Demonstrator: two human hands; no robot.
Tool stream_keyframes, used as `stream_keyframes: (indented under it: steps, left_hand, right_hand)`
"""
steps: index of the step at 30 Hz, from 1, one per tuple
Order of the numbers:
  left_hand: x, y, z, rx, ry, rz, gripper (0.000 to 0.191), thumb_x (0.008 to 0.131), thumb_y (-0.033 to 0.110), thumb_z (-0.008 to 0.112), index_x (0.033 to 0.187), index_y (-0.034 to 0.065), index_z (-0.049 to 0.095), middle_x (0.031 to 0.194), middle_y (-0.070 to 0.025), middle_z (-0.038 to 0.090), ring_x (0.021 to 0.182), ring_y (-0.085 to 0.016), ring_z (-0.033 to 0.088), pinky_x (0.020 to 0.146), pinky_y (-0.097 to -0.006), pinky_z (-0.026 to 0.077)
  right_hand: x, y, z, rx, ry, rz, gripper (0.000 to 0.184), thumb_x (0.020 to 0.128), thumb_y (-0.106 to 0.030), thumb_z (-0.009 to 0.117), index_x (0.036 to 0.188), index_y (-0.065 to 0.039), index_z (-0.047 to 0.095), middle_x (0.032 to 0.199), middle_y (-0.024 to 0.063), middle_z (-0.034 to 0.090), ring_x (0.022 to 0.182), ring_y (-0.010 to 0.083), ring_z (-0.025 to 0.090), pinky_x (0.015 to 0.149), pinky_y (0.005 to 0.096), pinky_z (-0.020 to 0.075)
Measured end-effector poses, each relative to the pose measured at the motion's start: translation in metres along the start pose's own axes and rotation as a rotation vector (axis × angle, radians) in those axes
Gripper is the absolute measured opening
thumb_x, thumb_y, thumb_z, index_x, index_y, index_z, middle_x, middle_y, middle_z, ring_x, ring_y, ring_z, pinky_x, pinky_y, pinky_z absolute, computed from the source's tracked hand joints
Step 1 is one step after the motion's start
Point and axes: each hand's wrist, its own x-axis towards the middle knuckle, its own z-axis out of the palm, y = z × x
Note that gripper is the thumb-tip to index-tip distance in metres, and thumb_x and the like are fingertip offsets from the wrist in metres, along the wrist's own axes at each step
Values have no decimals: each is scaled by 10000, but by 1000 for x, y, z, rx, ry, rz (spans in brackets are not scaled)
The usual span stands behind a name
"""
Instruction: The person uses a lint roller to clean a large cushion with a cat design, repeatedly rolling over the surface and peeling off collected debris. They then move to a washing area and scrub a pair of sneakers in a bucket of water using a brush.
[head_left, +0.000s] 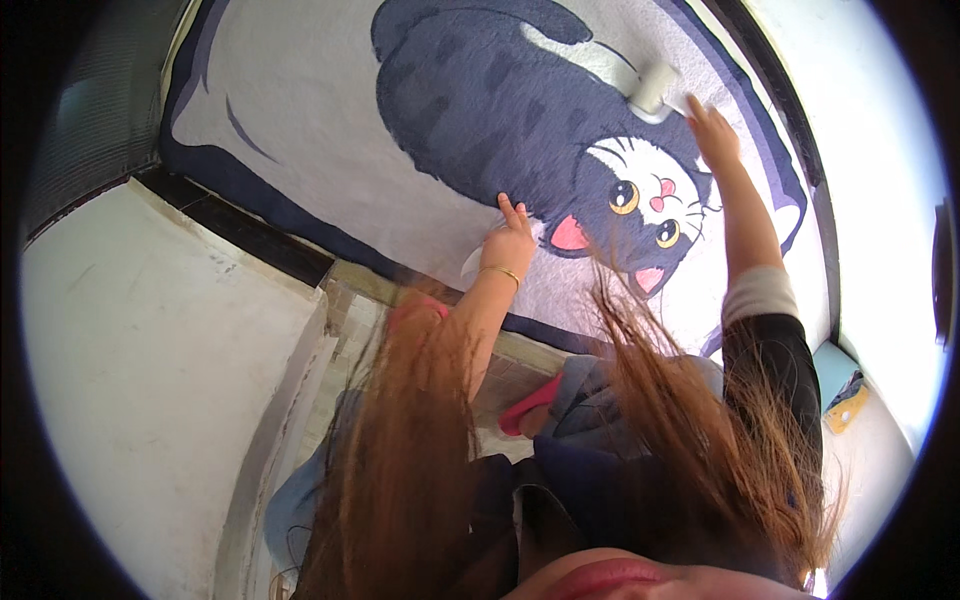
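A plush rug (322, 135) with a printed dark cat (480, 97) is spread before me. My right hand (714, 133) is shut on the handle of a white lint roller (654, 90). The roller is blurred and lies over the rug by the cat's back, near the far right side. My left hand (510, 236), with a thin gold bracelet (501, 271) at the wrist, rests on the rug below the cat's body. Two of its fingers point forward. Something white shows on both sides of this hand; I cannot tell whether it is held or printed.
A dark trim strip (247, 232) and a white wall or panel (150, 322) border the left. Another white wall (870, 135) rises at the right. Tiles (352, 322) and a pink slipper (529, 405) show below the rug's near edge. Long hair hangs across the lower view.
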Motion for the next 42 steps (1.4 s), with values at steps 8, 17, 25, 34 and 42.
stream_keyframes:
  steps: [8, 17, 25, 34, 42]
  left_hand:
    - [-10, -15, 22, 90, -76, -65, 551, 859, 94, 481, 1386, -8, 356, 1363, -411, 293, 539, -200, 636, 485, -366, 520]
    - [-9, -13, 0, 20, -70, 0, 583, 819, 82, 501, 1385, 26, 376, 1384, -372, 307, 593, -184, 655, 509, -311, 535]
    - [-31, -17, 5, 70, -105, 78, 541, 826, 92, 502, 1359, 40, 425, 1358, -382, 337, 560, -168, 652, 498, -298, 528]
    - [-52, -23, 26, 157, -36, 32, 482, 835, 127, 523, 1311, 67, 472, 1304, -359, 422, 565, -198, 651, 489, -340, 518]
    - [70, -60, -96, -164, -59, -178, 562, 675, 371, 785, 1053, 99, 471, 1010, -126, 582, 854, -304, 658, 680, -381, 543]
  right_hand:
    - [115, -139, -82, 496, -314, 310, 332, 907, -295, 496, 1230, -220, 471, 1017, 113, 656, 895, 317, 645, 738, 432, 504]
    - [164, -212, -66, 572, -165, 236, 403, 944, -253, 434, 1340, -286, 367, 1073, 202, 583, 983, 364, 607, 808, 448, 496]
    - [-138, -92, -47, 682, -486, 376, 477, 924, -215, 517, 1363, -153, 340, 1173, 228, 574, 985, 431, 588, 804, 477, 487]
    - [85, -159, -41, 757, -144, 307, 413, 912, -280, 479, 1291, -160, 369, 980, 253, 626, 874, 441, 609, 746, 532, 466]
    - [113, -214, -50, 847, -209, 609, 524, 909, -354, 466, 1361, -156, 291, 954, 314, 616, 888, 480, 602, 777, 551, 465]
